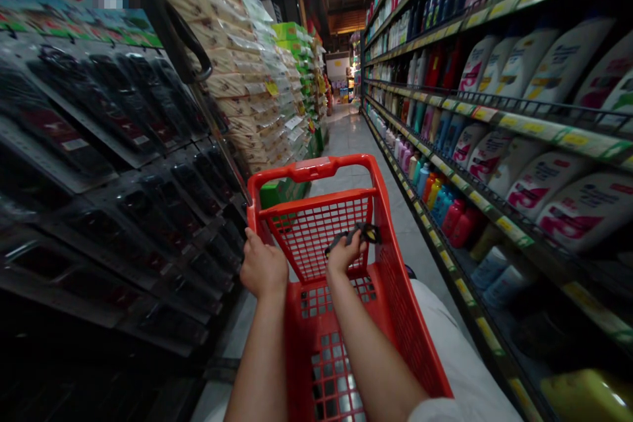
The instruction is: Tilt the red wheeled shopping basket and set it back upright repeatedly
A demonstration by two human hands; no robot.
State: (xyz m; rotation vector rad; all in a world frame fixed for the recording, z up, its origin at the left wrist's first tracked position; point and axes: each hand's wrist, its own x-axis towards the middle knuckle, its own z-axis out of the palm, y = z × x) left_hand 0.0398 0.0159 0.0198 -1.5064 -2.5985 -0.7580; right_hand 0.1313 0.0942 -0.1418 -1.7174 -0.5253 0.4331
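Note:
A red plastic shopping basket with grid walls fills the lower middle of the head view. My left hand is closed over its left rim near the far corner. Inside the basket, my right hand is closed around a small dark object with a yellow patch; its kind is unclear, and the fingers partly cover it. That hand is in front of the far grid wall. A black pull handle on a metal rod slants down to the basket's far left corner.
Shelves of shampoo bottles line the right side. Dark packaged goods hang on the left rack, with stacked beige packs beyond. A tiled aisle runs ahead between them.

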